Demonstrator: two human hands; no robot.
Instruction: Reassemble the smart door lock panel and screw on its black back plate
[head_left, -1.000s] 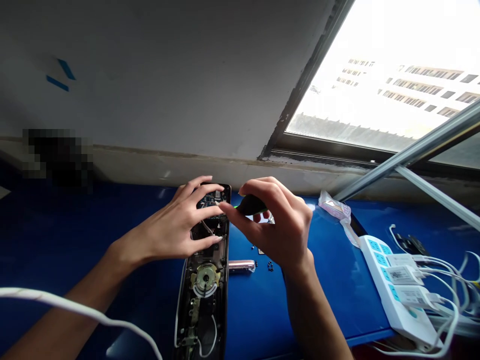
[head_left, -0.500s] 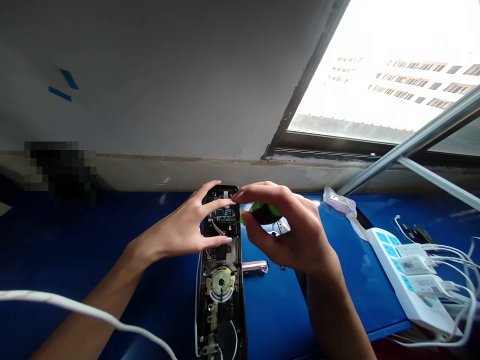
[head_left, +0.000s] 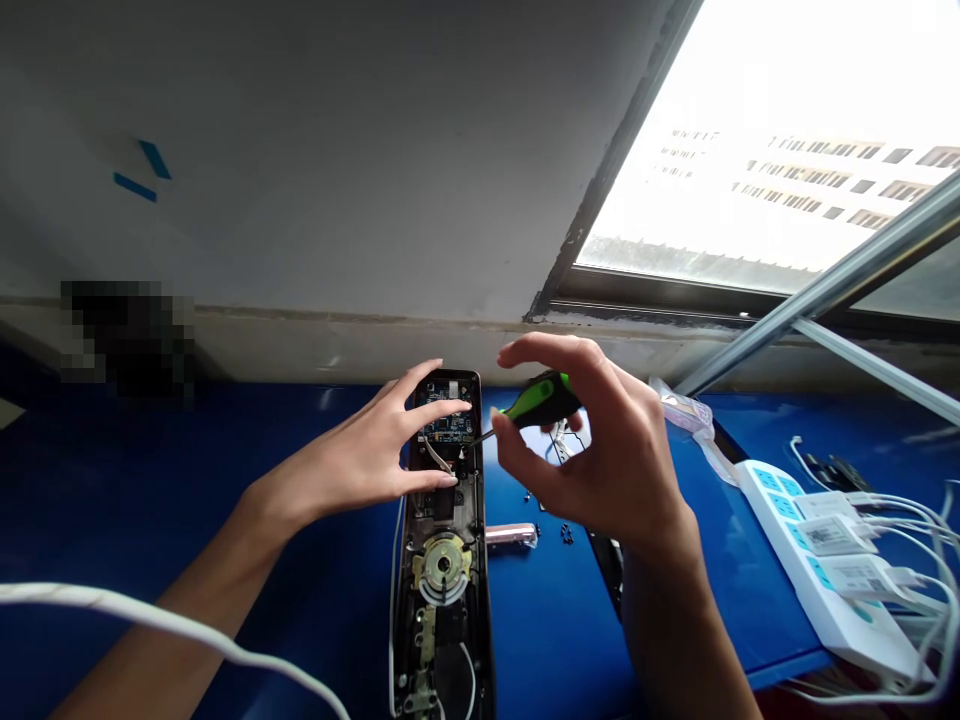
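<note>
The left hand (head_left: 352,450) spreads across the upper end of an open black device housing (head_left: 484,560), fingers over the circuit board (head_left: 444,427), thumb below it. The right hand (head_left: 607,455) pinches a green-and-black screwdriver (head_left: 546,400), forefinger raised, shaft slanting down-left toward the board's lower right corner; tip contact cannot be told. The housing lies at centre, nearer the left hand, its long axis running down to the frame's bottom edge. Small screws (head_left: 567,534) lie right of it.
</note>
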